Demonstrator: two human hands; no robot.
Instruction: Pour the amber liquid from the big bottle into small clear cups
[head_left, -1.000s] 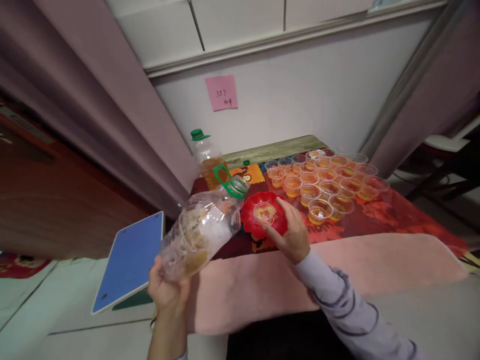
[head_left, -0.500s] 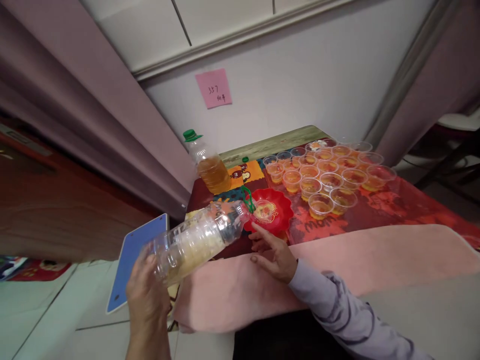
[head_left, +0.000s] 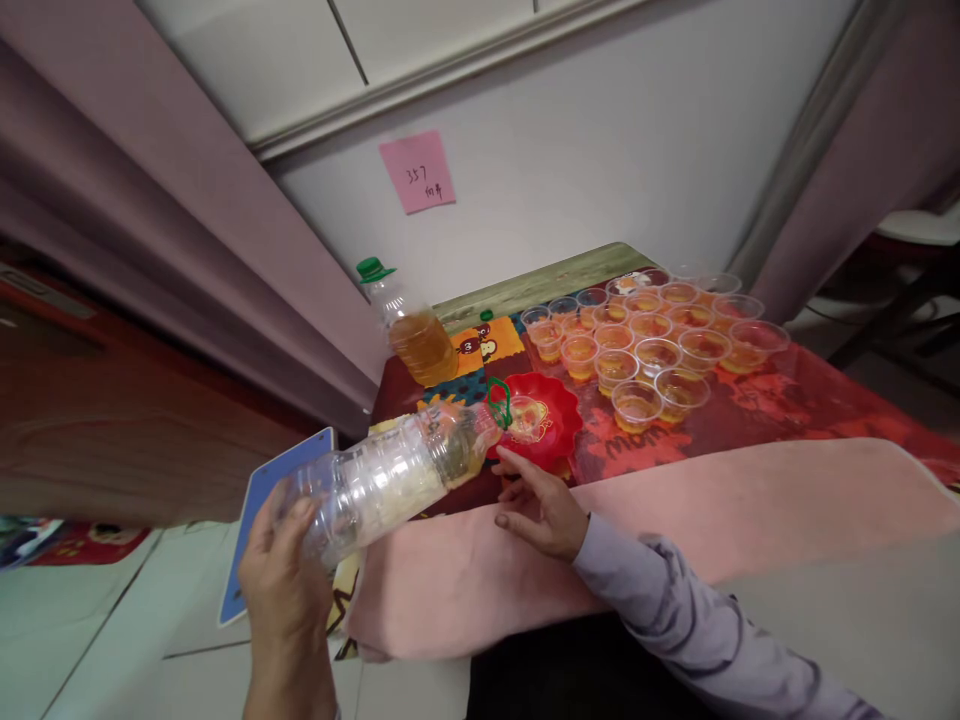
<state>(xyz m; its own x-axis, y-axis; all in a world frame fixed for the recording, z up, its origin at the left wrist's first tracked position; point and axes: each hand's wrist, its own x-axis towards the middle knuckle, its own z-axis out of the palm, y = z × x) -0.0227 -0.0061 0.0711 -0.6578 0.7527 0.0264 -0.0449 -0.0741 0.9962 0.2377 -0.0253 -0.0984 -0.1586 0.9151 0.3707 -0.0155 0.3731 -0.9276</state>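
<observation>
My left hand [head_left: 289,550] is wrapped round the base of a large clear plastic bottle [head_left: 390,475], tilted with its neck to the right. A green ring [head_left: 499,403] hangs at the bottle's neck, over a red scalloped bowl [head_left: 559,420]. Inside the bowl sits a clear cup [head_left: 531,420]. My right hand [head_left: 544,505] is beside the bowl's near edge, below the bottle's neck, fingers apart and holding nothing. Several clear cups with amber liquid [head_left: 637,405] stand in rows on the right.
An upright bottle of amber liquid [head_left: 421,345] with a green cap stands at the table's back left. A small green cap [head_left: 486,315] lies near it. Pink cloth [head_left: 675,520] runs along the front edge. A blue board [head_left: 259,500] is at the left.
The liquid in the held bottle has shifted toward its neck, and the base looks slightly higher relative to the neck. The view has moved a little. My right hand keeps its place by the bowl.
</observation>
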